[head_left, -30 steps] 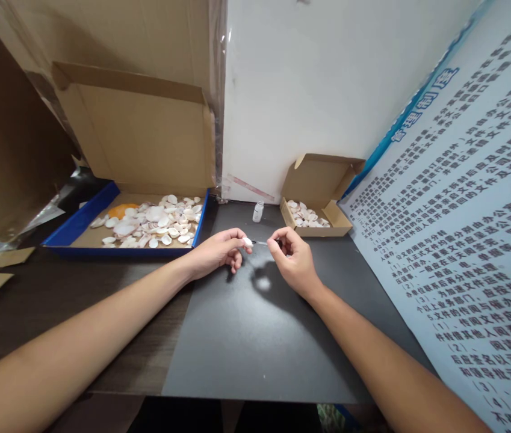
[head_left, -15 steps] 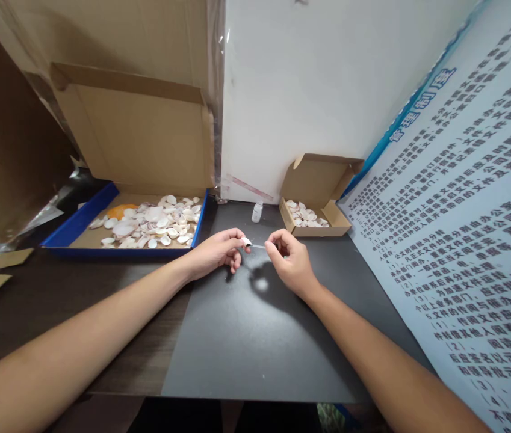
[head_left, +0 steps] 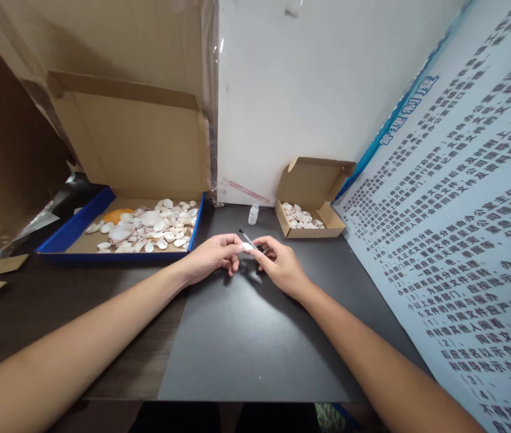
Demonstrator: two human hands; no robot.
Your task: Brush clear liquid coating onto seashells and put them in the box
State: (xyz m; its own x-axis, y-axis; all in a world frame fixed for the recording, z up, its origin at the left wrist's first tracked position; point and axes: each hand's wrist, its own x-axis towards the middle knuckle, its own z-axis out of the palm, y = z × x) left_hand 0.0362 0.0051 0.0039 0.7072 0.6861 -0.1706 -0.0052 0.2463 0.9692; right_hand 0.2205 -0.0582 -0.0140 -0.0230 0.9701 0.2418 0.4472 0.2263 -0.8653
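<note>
Between the thumb and fingers of my left hand [head_left: 216, 257] is a small white seashell [head_left: 247, 246]. My right hand [head_left: 280, 264] is closed around a thin brush [head_left: 247, 237], whose dark tip points up and away from me. The right fingertips meet the shell's right edge, so both hands are together above the dark mat [head_left: 237, 337]. Part of the brush is hidden by the right fingers. Just beyond the hands stands a small clear bottle [head_left: 253, 214] with white contents.
To the left, a blue-edged cardboard box [head_left: 102, 257] with its lid raised holds many shells [head_left: 151, 219] and something orange [head_left: 115, 214]. A smaller open cardboard box [head_left: 313, 233] with shells is at the back right. A printed board [head_left: 463, 240] leans along the right.
My right hand has moved left to meet the left hand. The brush has turned from lying across toward the shell to pointing up and away, its tip now off the shell.
</note>
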